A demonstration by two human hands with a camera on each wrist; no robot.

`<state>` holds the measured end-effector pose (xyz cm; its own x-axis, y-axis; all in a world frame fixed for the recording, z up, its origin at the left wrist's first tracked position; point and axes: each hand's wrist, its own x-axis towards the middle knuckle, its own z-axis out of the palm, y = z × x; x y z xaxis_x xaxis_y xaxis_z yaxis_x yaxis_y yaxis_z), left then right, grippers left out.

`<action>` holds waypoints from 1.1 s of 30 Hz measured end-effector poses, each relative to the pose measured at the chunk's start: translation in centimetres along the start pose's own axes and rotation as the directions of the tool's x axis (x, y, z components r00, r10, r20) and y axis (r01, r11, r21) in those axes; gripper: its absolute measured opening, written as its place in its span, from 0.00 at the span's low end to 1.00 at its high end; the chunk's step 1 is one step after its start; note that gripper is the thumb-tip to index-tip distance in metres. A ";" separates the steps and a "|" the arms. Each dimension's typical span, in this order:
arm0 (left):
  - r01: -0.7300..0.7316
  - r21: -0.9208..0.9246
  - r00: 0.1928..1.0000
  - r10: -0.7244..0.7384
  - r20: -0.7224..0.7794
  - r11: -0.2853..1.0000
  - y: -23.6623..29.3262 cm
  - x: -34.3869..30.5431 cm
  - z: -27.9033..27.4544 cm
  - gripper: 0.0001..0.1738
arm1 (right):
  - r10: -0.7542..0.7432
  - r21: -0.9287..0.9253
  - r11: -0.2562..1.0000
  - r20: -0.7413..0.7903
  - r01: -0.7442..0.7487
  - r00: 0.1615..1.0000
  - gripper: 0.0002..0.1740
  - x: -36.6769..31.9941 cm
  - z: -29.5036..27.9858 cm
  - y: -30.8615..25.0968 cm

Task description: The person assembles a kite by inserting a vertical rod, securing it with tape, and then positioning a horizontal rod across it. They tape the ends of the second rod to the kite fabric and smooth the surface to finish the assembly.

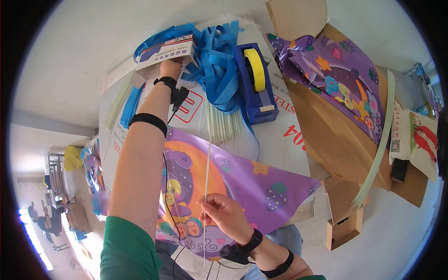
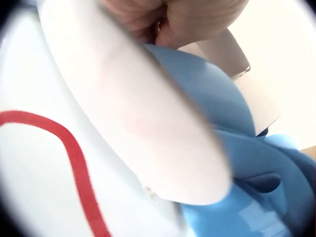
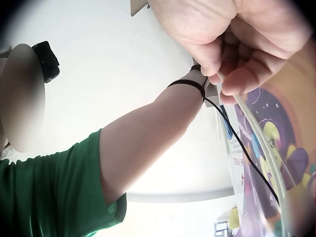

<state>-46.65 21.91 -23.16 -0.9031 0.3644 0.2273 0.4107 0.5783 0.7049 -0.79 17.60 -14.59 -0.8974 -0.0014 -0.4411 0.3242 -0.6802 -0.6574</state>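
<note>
At eleven o'clock, the left hand (image 1: 171, 70) meets a white carton (image 1: 161, 54); I can't tell its finger grip. At six, the right hand (image 1: 221, 215) pinches a thin rod (image 1: 206, 177) over purple sheeting (image 1: 247, 189); single-point support could let it swivel.

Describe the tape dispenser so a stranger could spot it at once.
On the white board with red printing, find the tangled heap of bright blue ribbon. The tape dispenser sits just right of it. Unlike the soft ribbon, it is a solid, darker blue block holding a yellow roll.
</note>
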 end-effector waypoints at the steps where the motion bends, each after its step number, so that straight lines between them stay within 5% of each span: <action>1: 0.090 -0.167 0.996 -0.089 0.016 0.982 0.6 -0.4 -0.1 0.12 | -0.001 0.000 1.000 0.001 0.001 1.000 0.11 0.0 0.0 0.0; 2: 0.178 -0.329 0.984 -0.172 0.047 0.927 1.3 -0.8 -0.3 0.13 | 0.003 -0.004 1.000 0.000 -0.003 1.000 0.11 0.0 0.1 -0.1; 15: 0.253 -0.530 0.964 -0.257 0.069 0.809 1.4 -1.1 -1.0 0.12 | -0.063 -0.065 0.996 -0.003 0.063 0.998 0.10 0.4 0.0 0.4; 18: 0.271 -0.563 0.962 -0.231 0.143 0.781 1.4 -1.9 -2.5 0.10 | -0.117 -0.023 0.993 -0.026 0.116 0.993 0.10 0.6 -0.1 0.6; 20: 0.475 -0.560 0.880 -0.349 0.322 0.679 1.6 -3.5 -4.2 0.07 | -0.121 -0.035 0.992 -0.043 0.120 0.992 0.09 0.6 0.1 0.4; 26: 0.456 -0.616 0.882 -0.233 0.410 0.642 5.3 -13.2 -12.4 0.08 | -0.152 -0.104 0.985 -0.132 0.139 0.980 0.08 1.0 0.1 0.7; 33: 0.579 -0.686 0.814 -0.367 0.451 0.441 6.7 -30.2 -20.8 0.08 | -0.186 -0.255 0.955 -0.122 0.150 0.975 0.07 1.1 1.0 2.4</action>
<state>-19.27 -0.36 -11.35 -0.8288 0.4135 -0.3769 -0.4280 -0.0346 0.9031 -1.31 15.22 -16.11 -0.8987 0.2148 -0.3824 0.2509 -0.4635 -0.8499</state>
